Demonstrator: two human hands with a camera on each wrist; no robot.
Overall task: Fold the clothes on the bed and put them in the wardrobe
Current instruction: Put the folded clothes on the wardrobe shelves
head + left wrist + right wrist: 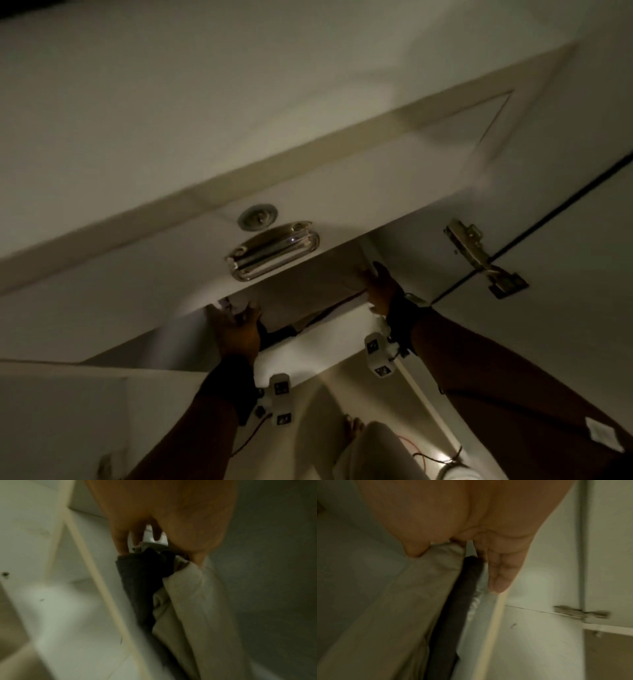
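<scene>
I look up at a high wardrobe compartment (428,246). A stack of folded clothes (308,294) sits at its opening: a beige garment (197,601) over a dark one (137,581), with a bit of white frilled cloth (474,604) beneath. My left hand (236,322) grips the stack's left end, thumb on the beige cloth and fingers (120,543) under the dark layer. At the right end, my right hand (376,284) holds it the same way, thumb pressed into the beige garment (411,595), fingers (498,577) along the underside beside the dark layer (453,608).
A white wardrobe door (171,274) with a metal handle (274,251) and round lock (258,216) hangs close above the hands. A metal hinge (479,257) sits on the right side panel. The white shelf front (325,346) lies under the stack. Far below are my foot (352,428) and floor cables (414,448).
</scene>
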